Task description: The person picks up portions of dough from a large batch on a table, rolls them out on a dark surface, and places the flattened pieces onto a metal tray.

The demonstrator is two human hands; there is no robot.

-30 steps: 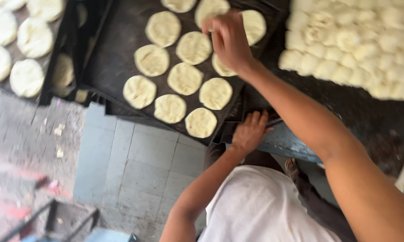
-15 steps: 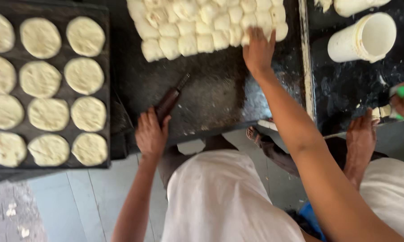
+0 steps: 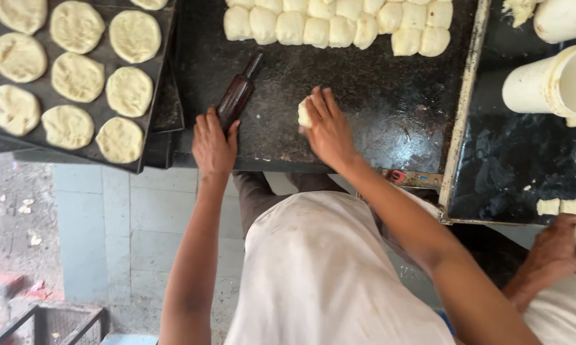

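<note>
our fingers [image 3: 318, 105] of the right hand [image 3: 329, 131] curl around a small pale dough piece [image 3: 304, 113], pressing it onto the dark table [image 3: 377, 102]. our left hand [image 3: 212, 142] lies at nine o'clock of the right, its fingers closed on the near end of a dark wooden rolling pin [image 3: 238, 93] that slants away toward one o'clock. at twelve o'clock, along the table's far edge, sits a packed row of dough lumps [image 3: 339, 25]. at ten o'clock a black tray [image 3: 163, 83] carries flattened dough rounds [image 3: 77, 76]. at three o'clock stand white plastic containers [image 3: 550, 83]. at five o'clock another person's hand [image 3: 556, 249] rests near cut dough bits [image 3: 559, 206].
</note>
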